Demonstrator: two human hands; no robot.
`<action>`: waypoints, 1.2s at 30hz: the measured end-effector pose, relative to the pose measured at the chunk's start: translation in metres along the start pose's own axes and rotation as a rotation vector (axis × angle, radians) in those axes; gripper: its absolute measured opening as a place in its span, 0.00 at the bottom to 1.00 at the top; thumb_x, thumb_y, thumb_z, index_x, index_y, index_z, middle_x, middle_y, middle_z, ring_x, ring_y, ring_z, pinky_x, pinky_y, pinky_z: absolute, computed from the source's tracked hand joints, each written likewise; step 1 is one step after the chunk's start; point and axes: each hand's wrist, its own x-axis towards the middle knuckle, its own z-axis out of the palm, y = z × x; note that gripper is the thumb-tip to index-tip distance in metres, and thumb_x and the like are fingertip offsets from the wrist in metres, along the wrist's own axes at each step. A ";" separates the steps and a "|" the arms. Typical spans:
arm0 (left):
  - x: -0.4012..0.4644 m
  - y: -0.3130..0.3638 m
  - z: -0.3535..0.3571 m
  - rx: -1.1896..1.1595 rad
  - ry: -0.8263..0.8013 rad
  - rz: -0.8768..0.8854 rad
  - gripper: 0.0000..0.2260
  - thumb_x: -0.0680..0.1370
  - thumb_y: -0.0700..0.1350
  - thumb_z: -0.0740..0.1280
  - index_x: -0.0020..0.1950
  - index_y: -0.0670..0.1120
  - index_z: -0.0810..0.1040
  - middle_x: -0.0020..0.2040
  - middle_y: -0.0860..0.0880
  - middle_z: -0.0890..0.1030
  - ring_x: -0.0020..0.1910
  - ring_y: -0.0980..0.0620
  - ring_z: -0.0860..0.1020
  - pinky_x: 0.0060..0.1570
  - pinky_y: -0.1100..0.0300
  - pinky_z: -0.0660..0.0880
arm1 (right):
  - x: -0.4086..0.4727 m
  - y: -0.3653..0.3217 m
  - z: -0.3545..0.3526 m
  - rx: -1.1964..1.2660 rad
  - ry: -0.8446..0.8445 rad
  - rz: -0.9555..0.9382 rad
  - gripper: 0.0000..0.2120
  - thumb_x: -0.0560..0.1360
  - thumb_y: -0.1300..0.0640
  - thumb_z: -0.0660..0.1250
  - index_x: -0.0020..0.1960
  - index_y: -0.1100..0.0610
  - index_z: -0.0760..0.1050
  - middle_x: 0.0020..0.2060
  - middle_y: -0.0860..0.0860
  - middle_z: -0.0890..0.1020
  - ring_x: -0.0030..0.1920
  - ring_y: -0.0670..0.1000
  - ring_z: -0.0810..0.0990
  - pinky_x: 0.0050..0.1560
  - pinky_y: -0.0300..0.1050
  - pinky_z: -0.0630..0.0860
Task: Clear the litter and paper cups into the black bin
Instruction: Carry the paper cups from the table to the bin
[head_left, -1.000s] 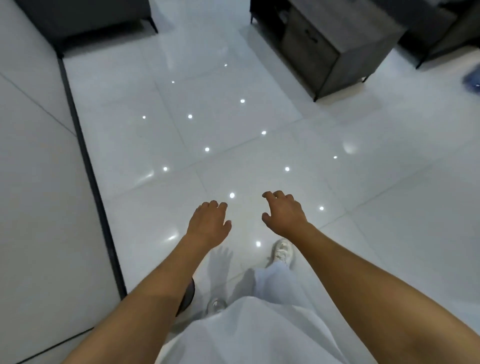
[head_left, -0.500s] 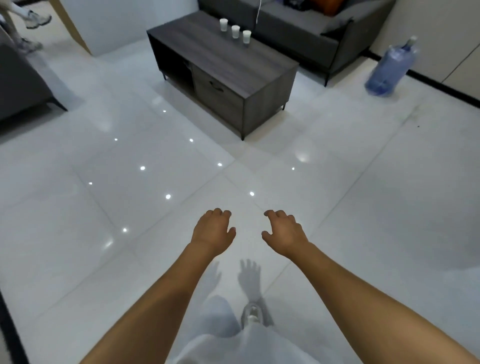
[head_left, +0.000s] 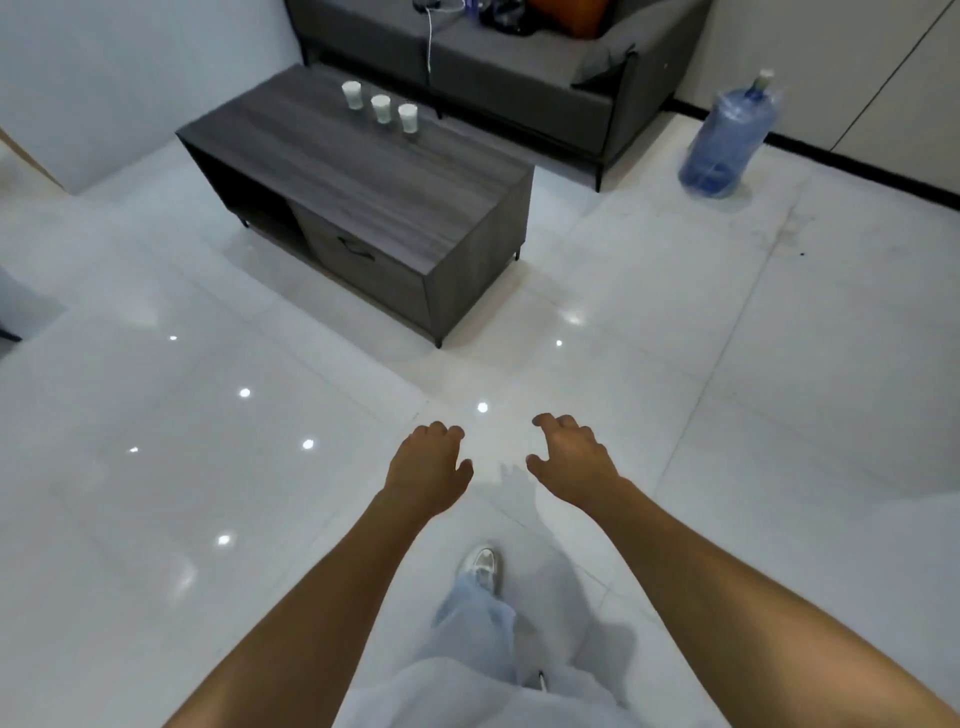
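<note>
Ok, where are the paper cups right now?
Head view, upper left of centre: three paper cups stand in a row at the far edge of the dark coffee table, beside the grey sofa.

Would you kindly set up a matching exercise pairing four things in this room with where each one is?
Things:
1. three white paper cups
2. blue plastic water jug
3. orange cushion
4. white shoe

Places:
A. on the grey sofa
B. on the floor by the right wall
C. on the dark wooden coffee table
D. on the floor below the hands

Pairs: 1-C, 2-B, 3-A, 4-D
</note>
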 end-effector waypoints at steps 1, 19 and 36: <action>0.024 0.000 -0.012 0.012 -0.003 0.017 0.20 0.79 0.51 0.60 0.70 0.45 0.68 0.63 0.46 0.73 0.63 0.46 0.70 0.59 0.56 0.69 | 0.019 -0.001 -0.012 0.004 0.009 0.004 0.25 0.78 0.49 0.62 0.73 0.53 0.61 0.65 0.55 0.70 0.62 0.59 0.70 0.59 0.52 0.70; 0.439 0.134 -0.135 -0.004 -0.033 0.089 0.21 0.79 0.53 0.61 0.70 0.47 0.68 0.67 0.47 0.73 0.64 0.47 0.71 0.63 0.54 0.70 | 0.357 0.126 -0.238 0.076 0.021 0.103 0.26 0.78 0.50 0.62 0.73 0.53 0.61 0.65 0.55 0.69 0.62 0.58 0.70 0.58 0.51 0.72; 0.794 0.205 -0.248 -0.053 -0.072 -0.028 0.20 0.79 0.50 0.60 0.69 0.45 0.69 0.65 0.44 0.72 0.65 0.44 0.68 0.62 0.51 0.69 | 0.700 0.198 -0.444 -0.010 -0.019 0.002 0.26 0.78 0.50 0.62 0.74 0.53 0.60 0.67 0.56 0.68 0.64 0.58 0.69 0.59 0.52 0.71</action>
